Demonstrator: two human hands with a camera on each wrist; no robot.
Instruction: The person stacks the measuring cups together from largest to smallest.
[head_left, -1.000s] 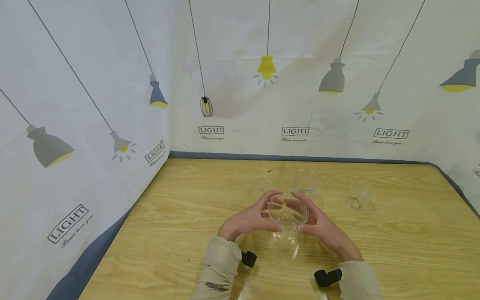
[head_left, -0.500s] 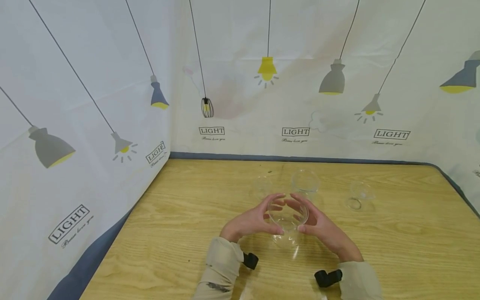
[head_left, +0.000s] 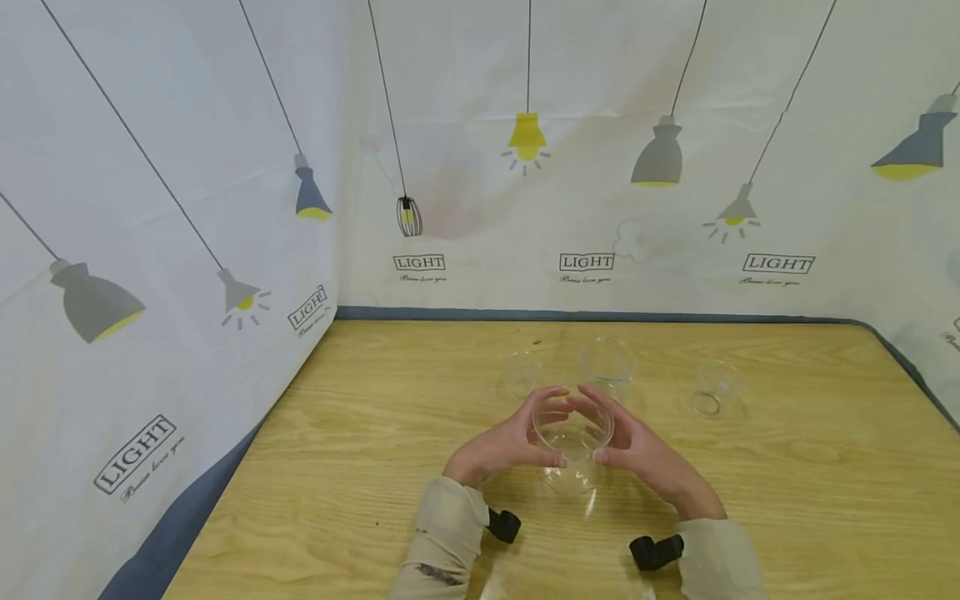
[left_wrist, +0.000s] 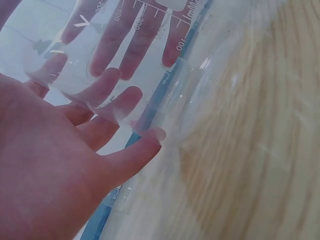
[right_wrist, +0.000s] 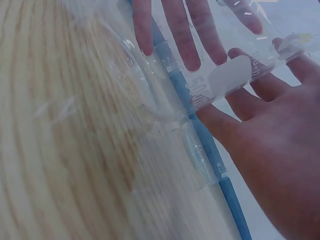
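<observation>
A clear beaker (head_left: 574, 479) stands upright near the middle of the wooden table. My left hand (head_left: 513, 439) grips its left side, and my right hand (head_left: 641, 450) grips the right. Both thumbs sit at the near side while the fingers wrap round toward the back. In the left wrist view, white volume marks show on the clear wall of the beaker (left_wrist: 150, 17), with the other hand's fingers visible through it. The right wrist view has the right hand (right_wrist: 280, 135) curved along the wall, and a pale label patch (right_wrist: 230, 75) shows there.
Behind the hands is another clear beaker-like vessel (head_left: 607, 362), with a smaller clear vessel (head_left: 523, 373) to its left. Farther right, a clear glass piece (head_left: 722, 379) has a round ring (head_left: 707, 404) at its near end. A lamp-printed cloth (head_left: 480, 283) borders the table (head_left: 360, 417).
Both hands keep their hold on the beaker, which stays in place. The left wrist has shifted slightly to the right, and the head view has moved a little.
</observation>
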